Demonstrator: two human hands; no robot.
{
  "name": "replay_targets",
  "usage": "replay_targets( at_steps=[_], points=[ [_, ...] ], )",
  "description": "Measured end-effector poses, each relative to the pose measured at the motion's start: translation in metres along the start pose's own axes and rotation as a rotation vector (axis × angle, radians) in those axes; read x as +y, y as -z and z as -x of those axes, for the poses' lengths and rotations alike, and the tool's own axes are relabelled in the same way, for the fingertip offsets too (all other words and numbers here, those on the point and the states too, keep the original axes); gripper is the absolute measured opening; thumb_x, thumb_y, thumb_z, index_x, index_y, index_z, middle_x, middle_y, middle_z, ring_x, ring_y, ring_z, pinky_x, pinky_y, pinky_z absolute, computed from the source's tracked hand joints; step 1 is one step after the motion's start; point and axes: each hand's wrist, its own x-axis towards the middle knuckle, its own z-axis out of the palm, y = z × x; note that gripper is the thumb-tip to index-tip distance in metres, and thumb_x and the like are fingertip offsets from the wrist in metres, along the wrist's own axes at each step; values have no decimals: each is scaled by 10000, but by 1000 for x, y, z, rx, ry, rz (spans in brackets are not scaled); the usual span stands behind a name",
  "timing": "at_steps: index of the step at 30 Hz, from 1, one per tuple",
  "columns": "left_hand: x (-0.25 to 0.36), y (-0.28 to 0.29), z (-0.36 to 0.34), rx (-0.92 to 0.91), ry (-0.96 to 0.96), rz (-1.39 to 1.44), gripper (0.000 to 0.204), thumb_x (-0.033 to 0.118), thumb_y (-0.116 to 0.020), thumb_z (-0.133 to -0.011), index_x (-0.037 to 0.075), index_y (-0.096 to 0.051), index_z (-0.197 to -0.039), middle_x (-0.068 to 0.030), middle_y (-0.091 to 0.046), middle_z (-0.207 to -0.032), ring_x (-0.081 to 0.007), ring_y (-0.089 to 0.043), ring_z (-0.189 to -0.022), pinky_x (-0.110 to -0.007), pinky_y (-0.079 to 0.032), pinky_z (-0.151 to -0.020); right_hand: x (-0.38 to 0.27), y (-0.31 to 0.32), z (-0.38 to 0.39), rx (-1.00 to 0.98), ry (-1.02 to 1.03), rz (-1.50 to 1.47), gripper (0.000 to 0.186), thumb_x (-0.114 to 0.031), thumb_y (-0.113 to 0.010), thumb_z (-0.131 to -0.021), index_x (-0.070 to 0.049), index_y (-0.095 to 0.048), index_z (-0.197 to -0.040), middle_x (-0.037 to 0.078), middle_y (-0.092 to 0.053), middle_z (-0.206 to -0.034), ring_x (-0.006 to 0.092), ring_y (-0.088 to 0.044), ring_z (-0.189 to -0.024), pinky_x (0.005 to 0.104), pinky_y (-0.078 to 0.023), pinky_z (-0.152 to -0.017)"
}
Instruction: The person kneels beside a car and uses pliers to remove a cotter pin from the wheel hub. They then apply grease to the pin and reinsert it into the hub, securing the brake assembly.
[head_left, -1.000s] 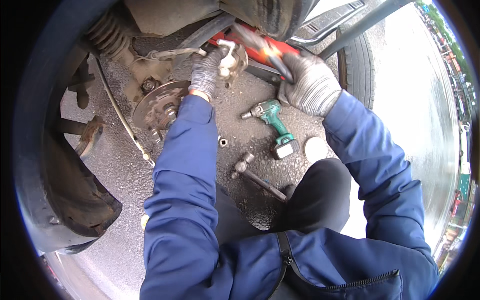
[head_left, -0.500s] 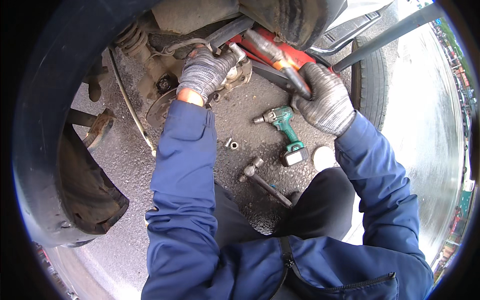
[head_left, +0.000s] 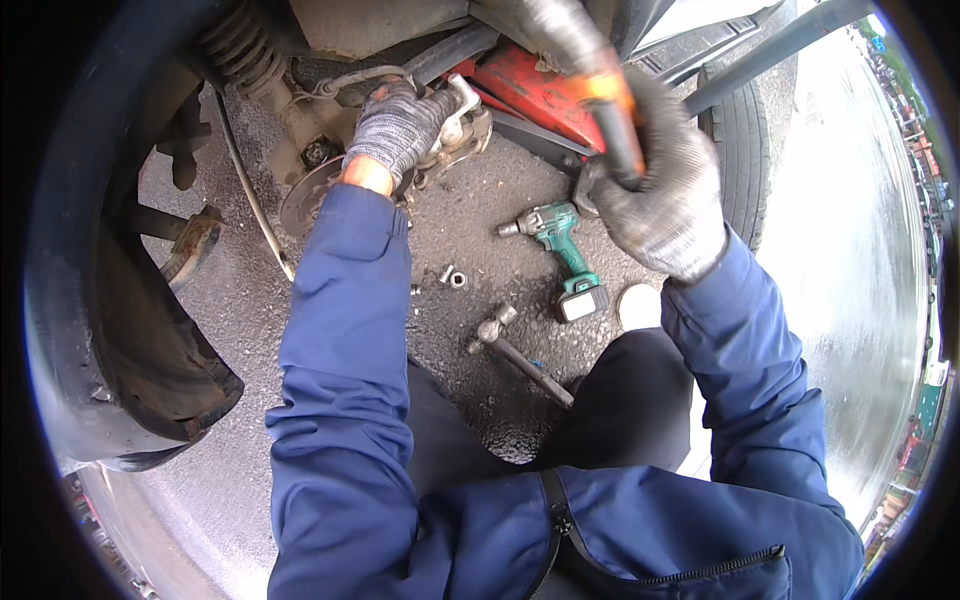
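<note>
Compared with half a second earlier, your right hand (head_left: 655,205) sits higher and closer to the camera, its gloved fingers clamped round the black-and-orange handle of a tool (head_left: 600,110) whose upper part is blurred. Your left hand (head_left: 398,128) has stayed on the brake caliper (head_left: 458,130), gloved fingers wrapped over its metal body beside the wheel hub (head_left: 310,185).

The ground is dark, gritty asphalt (head_left: 480,270), with a wet paved yard stretching off to your right.

On the asphalt between your arms lie a green cordless impact driver (head_left: 560,250), two small nuts (head_left: 452,276) and a long breaker bar (head_left: 520,355). A red floor jack (head_left: 530,90) stands under the vehicle behind the caliper. A removed tyre (head_left: 740,160) stands behind your right hand, and the wheel arch (head_left: 110,330) crowds your left.
</note>
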Motion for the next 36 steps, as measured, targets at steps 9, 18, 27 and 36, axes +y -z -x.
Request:
replay_targets(
  at_steps=[9,18,27,36],
  points=[
    [5,-8,1,-28,108,503,675,541,-663,-788,-82,-633,-1047,-253,-684,-936,-323,-686,-914,-385,-528,-821,31,-3,31,-422,-183,241,467,-75,-670,-684,-42,-569,-1138,237,-642,-885,396,-648,-860,427,-523,-770],
    [-9,-26,-14,76,-163,20,597,524,-631,-811,-4,-654,-1091,-235,-681,-1003,-344,-670,-960,-393,-516,-853,18,5,14,133,-49,-403,640,30,-677,-686,-39,-472,-1288,137,-630,-1037,234,-659,-887,330,-547,-783],
    [6,-26,-12,29,-13,-51,652,579,-570,-830,-32,-670,-1035,-266,-666,-1017,-363,-648,-1006,-411,-495,-905,48,-5,16,-48,12,35,574,-91,-646,-710,-24,-471,-1253,205,-635,-856,321,-663,-769,379,-542,-723],
    [5,-27,-7,32,30,34,698,598,-587,-826,-77,-656,-988,-262,-679,-971,-366,-663,-965,-402,-519,-851,37,-14,13,-331,-353,285,426,-73,-637,-743,-39,-529,-1153,205,-654,-913,361,-653,-883,412,-525,-769]
  ],
)
